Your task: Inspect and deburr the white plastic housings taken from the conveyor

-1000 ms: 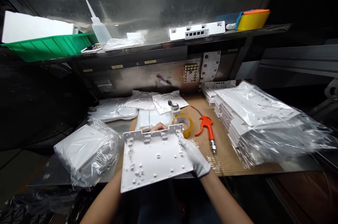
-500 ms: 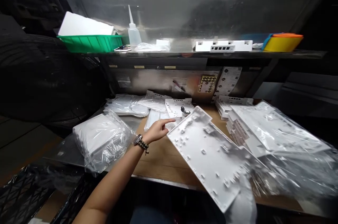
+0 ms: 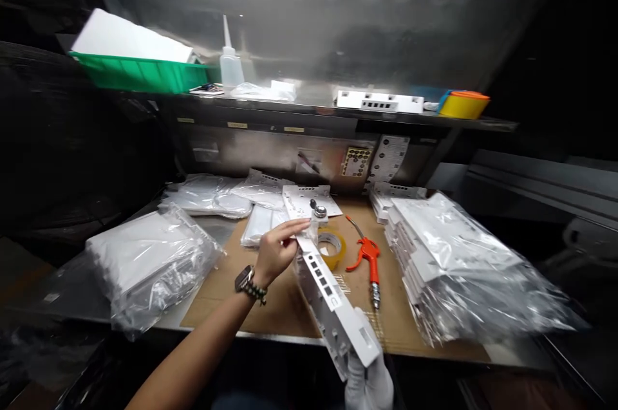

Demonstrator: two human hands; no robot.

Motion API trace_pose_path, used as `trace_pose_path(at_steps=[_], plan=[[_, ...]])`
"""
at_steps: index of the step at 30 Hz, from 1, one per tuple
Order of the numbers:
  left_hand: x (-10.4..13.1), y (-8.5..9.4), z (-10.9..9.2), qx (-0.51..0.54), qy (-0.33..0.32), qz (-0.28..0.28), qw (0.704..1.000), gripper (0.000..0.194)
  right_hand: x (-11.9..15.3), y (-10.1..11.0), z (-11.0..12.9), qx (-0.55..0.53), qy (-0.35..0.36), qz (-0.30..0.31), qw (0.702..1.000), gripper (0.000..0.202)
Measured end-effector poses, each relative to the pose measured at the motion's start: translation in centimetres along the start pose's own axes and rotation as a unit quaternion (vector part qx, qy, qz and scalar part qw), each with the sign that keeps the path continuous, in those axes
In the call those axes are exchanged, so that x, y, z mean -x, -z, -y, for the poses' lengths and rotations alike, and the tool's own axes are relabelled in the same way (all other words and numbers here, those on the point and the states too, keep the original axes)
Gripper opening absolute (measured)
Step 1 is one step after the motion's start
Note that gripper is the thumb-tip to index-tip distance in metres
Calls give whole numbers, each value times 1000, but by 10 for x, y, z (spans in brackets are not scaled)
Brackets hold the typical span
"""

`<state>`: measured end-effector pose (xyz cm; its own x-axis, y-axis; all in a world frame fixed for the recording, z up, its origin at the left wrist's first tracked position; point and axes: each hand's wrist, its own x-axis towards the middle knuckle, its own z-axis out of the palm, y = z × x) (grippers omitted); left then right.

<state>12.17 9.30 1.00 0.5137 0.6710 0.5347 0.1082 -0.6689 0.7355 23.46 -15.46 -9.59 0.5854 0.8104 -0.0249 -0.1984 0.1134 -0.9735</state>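
A white plastic housing (image 3: 333,307) is held up on edge above the bench, its narrow side with a row of port cutouts facing me. My right hand (image 3: 369,384), in a white glove, grips its near end. At the far end, my left hand (image 3: 277,252), bare with a watch and beaded bracelet at the wrist, has its fingers and thumb against the corner. Just beyond lie a roll of yellow tape (image 3: 339,246) and an orange air blow gun (image 3: 369,259). Another white housing (image 3: 294,201) lies behind, with a small round metal-rimmed object (image 3: 319,211) on it.
Bagged white housings (image 3: 140,255) lie at the left. On the right stands a stack of housings (image 3: 429,236) partly covered in clear plastic. The shelf (image 3: 309,107) holds a green bin (image 3: 140,73), a squeeze bottle (image 3: 232,69) and a yellow roll (image 3: 463,105). Cardboard (image 3: 212,307) covers the bench.
The housing has turned from its broad inner face to its port side and moved left. My left hand has come onto its far end. The blow gun and tape are now uncovered.
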Motion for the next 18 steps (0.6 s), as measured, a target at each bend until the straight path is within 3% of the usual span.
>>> trace_pose_path(at_steps=[2, 5, 6, 8, 11, 15, 18], plan=[[13, -1, -8, -59, -87, 21, 994, 42, 2, -9, -1, 71, 40, -105, 991, 68], [35, -9, -22, -197, -229, 78, 950, 60, -4, -6, 17, 75, 39, -198, 977, 73], [42, -14, -28, -226, -237, 93, 940, 71, -7, -1, 26, 42, 33, -212, 976, 74], [55, -24, -44, -225, -193, 129, 946, 91, -9, 8, 43, -36, 30, -225, 973, 77], [65, -39, -77, -124, -129, 198, 964, 109, -8, 16, 58, -104, 30, -220, 969, 81], [65, -59, -124, 31, -135, 244, 960, 110, -7, 20, 56, -19, 58, -182, 981, 85], [72, -86, -146, 115, -169, 268, 942, 111, -6, 25, 58, 37, 99, -141, 984, 88]])
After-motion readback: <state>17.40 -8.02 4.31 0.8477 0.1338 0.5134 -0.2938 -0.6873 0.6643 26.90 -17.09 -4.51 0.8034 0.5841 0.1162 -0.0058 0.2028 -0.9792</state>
